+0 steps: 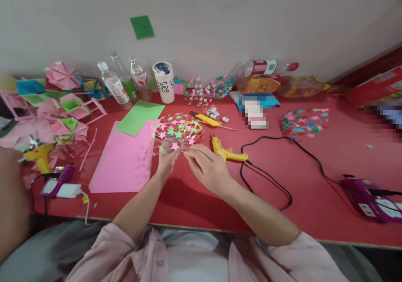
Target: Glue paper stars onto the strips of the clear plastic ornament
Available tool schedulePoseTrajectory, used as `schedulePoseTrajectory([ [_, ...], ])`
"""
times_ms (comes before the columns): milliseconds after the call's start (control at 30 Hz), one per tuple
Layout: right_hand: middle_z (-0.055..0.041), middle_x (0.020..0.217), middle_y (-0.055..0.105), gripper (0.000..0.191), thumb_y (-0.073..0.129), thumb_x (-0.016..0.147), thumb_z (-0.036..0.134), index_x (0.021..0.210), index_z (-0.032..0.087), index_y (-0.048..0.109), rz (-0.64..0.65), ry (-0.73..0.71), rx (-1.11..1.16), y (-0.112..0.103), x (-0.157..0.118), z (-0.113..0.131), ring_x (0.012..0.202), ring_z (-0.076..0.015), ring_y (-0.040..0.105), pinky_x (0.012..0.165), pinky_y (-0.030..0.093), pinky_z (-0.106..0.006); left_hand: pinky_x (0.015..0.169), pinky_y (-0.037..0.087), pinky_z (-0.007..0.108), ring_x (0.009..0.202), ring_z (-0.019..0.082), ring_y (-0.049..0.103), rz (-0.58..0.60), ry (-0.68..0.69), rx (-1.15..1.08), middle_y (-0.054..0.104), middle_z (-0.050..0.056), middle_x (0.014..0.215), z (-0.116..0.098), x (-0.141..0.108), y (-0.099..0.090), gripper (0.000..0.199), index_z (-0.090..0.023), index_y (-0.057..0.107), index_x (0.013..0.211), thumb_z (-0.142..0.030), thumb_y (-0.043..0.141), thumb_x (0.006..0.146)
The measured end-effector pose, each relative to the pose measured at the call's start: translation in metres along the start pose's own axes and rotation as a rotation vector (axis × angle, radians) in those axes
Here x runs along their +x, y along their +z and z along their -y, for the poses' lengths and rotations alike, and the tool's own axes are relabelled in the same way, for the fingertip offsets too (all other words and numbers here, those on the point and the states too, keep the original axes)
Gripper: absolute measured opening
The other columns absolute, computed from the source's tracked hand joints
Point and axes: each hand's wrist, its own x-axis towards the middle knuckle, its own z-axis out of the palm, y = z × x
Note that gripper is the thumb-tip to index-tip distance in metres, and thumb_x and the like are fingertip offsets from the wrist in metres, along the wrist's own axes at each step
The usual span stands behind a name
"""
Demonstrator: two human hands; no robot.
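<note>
- Plastic film (171, 128), clear and dotted with pink and green stars, is raised in front of you above the red table (194, 208).
- Your left hand (169, 154) grips its lower edge, fingers partly showing through the film.
- Your right hand (209, 166) is closed in a pinch at the film's lower right edge; its fingertips are too small to make out finely.
- Just right of your right hand lies a yellow glue gun (230, 152), its black cord (287, 190) looping across the table.
- Beyond the film you have a yellow utility knife (207, 120) and, near it, small white blocks (213, 113).
- Left of your hands, a green sheet (141, 116) overlaps a stack of pink paper (122, 160).
- Farther back stand three plastic bottles and a white lidded cup (165, 85).
- Well to your right lies more star-dotted film (304, 122); nearer the table's front edge sits a purple power strip (367, 198).
- At your far left are folded paper shapes (65, 74), a second yellow glue gun (42, 156) and another person's arm (12, 198).
</note>
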Motion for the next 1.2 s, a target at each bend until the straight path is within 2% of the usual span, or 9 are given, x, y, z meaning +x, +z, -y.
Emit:
schedulePoseTrajectory([
  [167, -0.0069, 0.097, 0.068, 0.019, 0.045, 0.088, 0.01, 0.096, 0.019, 0.06, 0.04, 0.024, 0.084, 0.004, -0.001, 0.001, 0.092, -0.0148, 0.065, 0.078, 0.053, -0.026, 0.064, 0.047, 0.022, 0.064, 0.009, 0.059, 0.032, 0.011, -0.025, 0.061, -0.003, 0.073, 0.005, 0.001, -0.005, 0.034, -0.018, 0.057, 0.083, -0.021, 0.077, 0.056],
  [367, -0.0042, 0.091, 0.07, 0.02, 0.048, 0.088, 0.012, 0.103, 0.019, 0.058, -0.013, 0.109, 0.138, 0.011, -0.003, 0.001, 0.081, -0.0128, 0.067, 0.072, 0.053, -0.023, 0.063, 0.046, 0.022, 0.062, 0.009, 0.058, 0.034, 0.019, 0.009, 0.063, -0.002, 0.074, 0.006, 0.002, -0.008, 0.033, -0.017, 0.056, 0.084, -0.022, 0.075, 0.058],
  [533, -0.0052, 0.097, 0.071, 0.021, 0.048, 0.088, 0.011, 0.104, 0.02, 0.059, -0.047, 0.044, 0.105, 0.012, -0.003, 0.0, 0.088, -0.0135, 0.067, 0.078, 0.054, -0.024, 0.063, 0.046, 0.023, 0.064, 0.01, 0.059, 0.041, 0.011, 0.002, 0.064, -0.001, 0.076, 0.007, 0.002, -0.008, 0.033, -0.018, 0.055, 0.084, -0.022, 0.075, 0.058],
  [800, -0.0057, 0.097, 0.072, 0.021, 0.05, 0.088, 0.011, 0.106, 0.017, 0.06, -0.043, 0.05, 0.077, 0.014, -0.003, -0.002, 0.086, -0.0132, 0.068, 0.078, 0.055, -0.024, 0.068, 0.047, 0.023, 0.068, 0.01, 0.06, 0.04, 0.025, 0.01, 0.064, -0.001, 0.076, 0.009, 0.003, -0.01, 0.032, -0.017, 0.056, 0.085, -0.023, 0.075, 0.06],
  [967, -0.0048, 0.099, 0.072, 0.025, 0.049, 0.088, 0.01, 0.109, 0.019, 0.057, -0.062, 0.032, 0.074, 0.013, -0.003, -0.002, 0.087, -0.0124, 0.068, 0.078, 0.055, -0.022, 0.065, 0.048, 0.022, 0.065, 0.01, 0.06, 0.033, -0.002, 0.025, 0.064, -0.002, 0.074, 0.01, 0.002, -0.01, 0.032, -0.018, 0.054, 0.086, -0.02, 0.073, 0.06],
  [1100, -0.0056, 0.099, 0.072, 0.022, 0.049, 0.087, 0.009, 0.105, 0.019, 0.058, -0.052, -0.009, 0.065, 0.012, -0.004, -0.002, 0.089, -0.0133, 0.068, 0.078, 0.055, -0.023, 0.061, 0.048, 0.022, 0.061, 0.01, 0.059, 0.033, -0.004, 0.04, 0.064, -0.002, 0.072, 0.01, 0.002, -0.008, 0.031, -0.018, 0.054, 0.083, -0.019, 0.073, 0.058],
  [1200, -0.0054, 0.099, 0.071, 0.022, 0.05, 0.087, 0.01, 0.106, 0.019, 0.058, -0.056, 0.012, 0.082, 0.012, -0.004, -0.001, 0.089, -0.0132, 0.068, 0.078, 0.055, -0.023, 0.063, 0.048, 0.023, 0.063, 0.01, 0.059, 0.044, 0.008, 0.028, 0.064, -0.001, 0.073, 0.008, 0.001, -0.007, 0.03, -0.018, 0.056, 0.084, -0.019, 0.073, 0.059],
])
